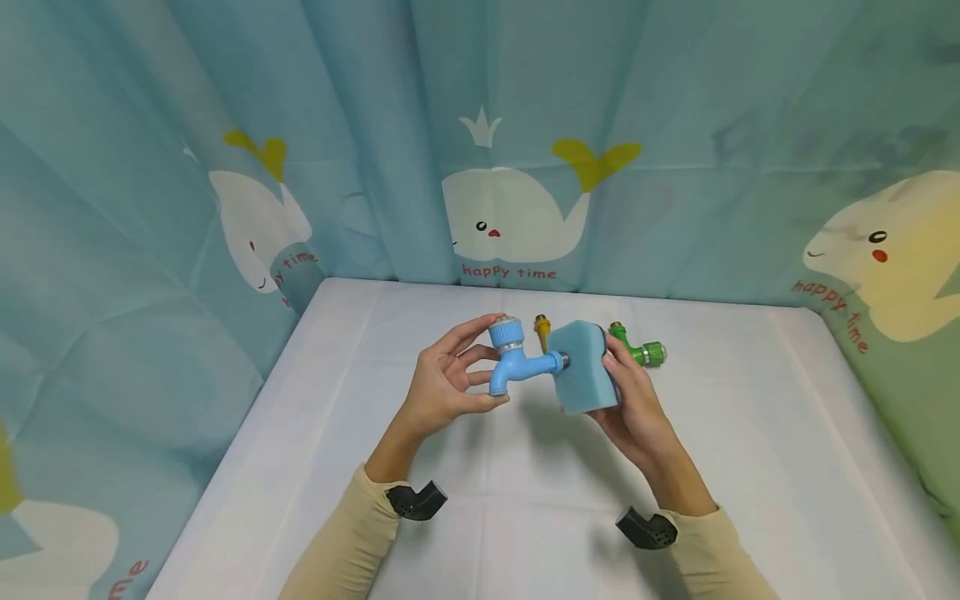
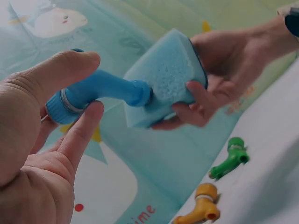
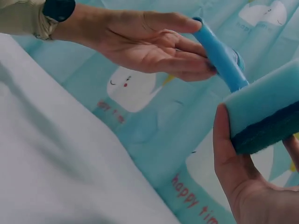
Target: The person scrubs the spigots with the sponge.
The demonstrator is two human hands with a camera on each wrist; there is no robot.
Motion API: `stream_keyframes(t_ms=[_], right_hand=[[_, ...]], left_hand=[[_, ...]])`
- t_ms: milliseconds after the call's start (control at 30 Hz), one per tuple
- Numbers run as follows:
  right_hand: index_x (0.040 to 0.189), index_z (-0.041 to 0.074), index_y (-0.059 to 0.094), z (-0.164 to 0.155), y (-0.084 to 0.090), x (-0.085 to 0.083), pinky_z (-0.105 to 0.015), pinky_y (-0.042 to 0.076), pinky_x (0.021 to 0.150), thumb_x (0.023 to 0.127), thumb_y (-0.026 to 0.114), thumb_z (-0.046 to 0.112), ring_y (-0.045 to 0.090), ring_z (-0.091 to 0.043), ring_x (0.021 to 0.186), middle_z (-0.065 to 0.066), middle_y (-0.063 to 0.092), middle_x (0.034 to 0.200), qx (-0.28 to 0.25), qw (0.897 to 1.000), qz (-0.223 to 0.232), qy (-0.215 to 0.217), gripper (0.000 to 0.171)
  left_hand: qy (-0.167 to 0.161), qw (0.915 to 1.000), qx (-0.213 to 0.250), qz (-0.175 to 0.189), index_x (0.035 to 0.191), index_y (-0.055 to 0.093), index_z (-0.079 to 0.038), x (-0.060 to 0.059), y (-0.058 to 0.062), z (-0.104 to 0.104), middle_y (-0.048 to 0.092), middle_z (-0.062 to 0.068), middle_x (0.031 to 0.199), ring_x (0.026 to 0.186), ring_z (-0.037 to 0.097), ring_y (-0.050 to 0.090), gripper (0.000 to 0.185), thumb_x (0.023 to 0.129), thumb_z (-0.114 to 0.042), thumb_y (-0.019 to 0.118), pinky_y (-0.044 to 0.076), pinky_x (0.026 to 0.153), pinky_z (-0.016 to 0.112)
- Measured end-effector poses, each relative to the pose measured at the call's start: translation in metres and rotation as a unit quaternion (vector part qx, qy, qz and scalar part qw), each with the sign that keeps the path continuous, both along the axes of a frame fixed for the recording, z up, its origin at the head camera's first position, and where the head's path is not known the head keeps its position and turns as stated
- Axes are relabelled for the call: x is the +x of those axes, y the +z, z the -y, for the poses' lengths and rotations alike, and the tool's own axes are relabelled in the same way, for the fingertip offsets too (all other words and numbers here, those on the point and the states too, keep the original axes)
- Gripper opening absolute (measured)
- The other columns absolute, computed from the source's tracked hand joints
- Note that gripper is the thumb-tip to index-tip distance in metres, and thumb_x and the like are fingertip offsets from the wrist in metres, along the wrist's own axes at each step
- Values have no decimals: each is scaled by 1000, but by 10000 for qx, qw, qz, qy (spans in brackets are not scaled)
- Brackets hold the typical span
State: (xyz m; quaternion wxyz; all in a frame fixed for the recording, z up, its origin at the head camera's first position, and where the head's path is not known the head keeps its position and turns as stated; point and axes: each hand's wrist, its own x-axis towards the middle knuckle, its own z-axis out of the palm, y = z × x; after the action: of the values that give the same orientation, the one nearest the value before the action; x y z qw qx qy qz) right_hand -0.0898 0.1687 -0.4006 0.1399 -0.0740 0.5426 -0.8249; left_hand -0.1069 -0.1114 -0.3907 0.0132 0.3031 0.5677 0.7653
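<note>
My left hand (image 1: 452, 375) holds a blue faucet (image 1: 513, 360) between thumb and fingers, thumb at the spout mouth and fingertips at the ribbed knob. The faucet's threaded end points right, against the pale blue foam face of a sponge (image 1: 581, 367). That sponge is gripped by my right hand (image 1: 633, 404), fingers and thumb along its edges. In the right wrist view the sponge shows a dark green scouring layer (image 3: 266, 128) on the side facing away from the faucet. Both things are held up over the white table.
Behind the sponge on the white table (image 1: 360, 350) lie a yellow faucet (image 1: 542, 329) and a green faucet (image 1: 641, 350). A blue curtain (image 1: 390, 125) with printed whales hangs along the back and left side. Black wrist cameras (image 1: 417, 502) sit on both sleeves.
</note>
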Motion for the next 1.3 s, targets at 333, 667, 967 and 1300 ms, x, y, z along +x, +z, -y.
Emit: stream_keyframes(t_ms=[333,667,967,1300], right_hand=[[147,13,54,15,6,2,-28,59,79,103,59,4,62,-22,109,-9,55,140,1954,9413,-2572,-975,46],[135,12,67,38,-12,0,-34,61,70,82,82,6,63,-33,113,-16,56,140,3657,7928,-4558,-1733,55],[133,12,68,42,-22,0,-43,61,72,80,84,4,64,-34,108,-19,57,137,3778,7834,-4624,-1725,55],[128,16,73,26,-30,-16,-45,58,69,82,86,11,62,-30,100,-22,56,141,4646,7348,-4743,-1392,48]], left_hand=[[481,9970,-598,-129,149,50,-3,1,-2,3,47,11,154,113,29,61,88,70,23,80,59,89,46],[718,9892,-1270,-168,149,53,-9,6,-11,4,43,9,158,110,29,64,83,75,13,83,60,88,43],[899,9853,-1452,-47,147,55,-6,6,-20,4,49,9,153,109,31,65,81,75,10,86,60,86,41],[1220,9740,-1907,97,145,57,-8,8,-31,7,54,11,148,106,30,69,78,75,3,89,61,85,37]])
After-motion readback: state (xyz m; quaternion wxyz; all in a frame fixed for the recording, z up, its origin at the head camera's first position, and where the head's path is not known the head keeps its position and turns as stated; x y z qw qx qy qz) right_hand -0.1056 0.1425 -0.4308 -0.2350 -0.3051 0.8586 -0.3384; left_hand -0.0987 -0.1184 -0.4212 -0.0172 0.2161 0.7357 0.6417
